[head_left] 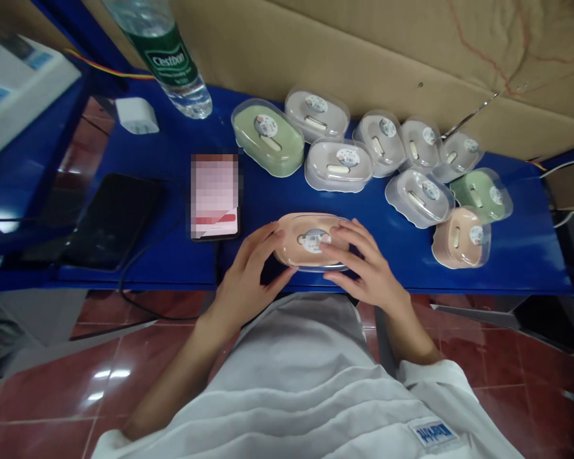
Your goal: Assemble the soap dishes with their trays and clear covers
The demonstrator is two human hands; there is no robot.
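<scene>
A peach oval box (pixel 291 245) with a clear lid and a round white label lies near the front edge of the blue table. My left hand (pixel 251 274) grips its left end, thumb at the near side and fingers at the far side. At the right end, my right hand (pixel 370 271) holds the same box, with fingers over the lid and the thumb along the near edge. Behind and to the right stand several similar boxes, among them a green one (pixel 268 137), a grey one (pixel 339 166) and another peach one (pixel 462 239).
On the blue table (pixel 263 201), a lit phone (pixel 215 197) lies left of the hands. Further left are a dark device (pixel 117 220) with a cable and a white charger (pixel 137 115). A water bottle (pixel 172 64) stands at the back, before a cardboard panel (pixel 363 57).
</scene>
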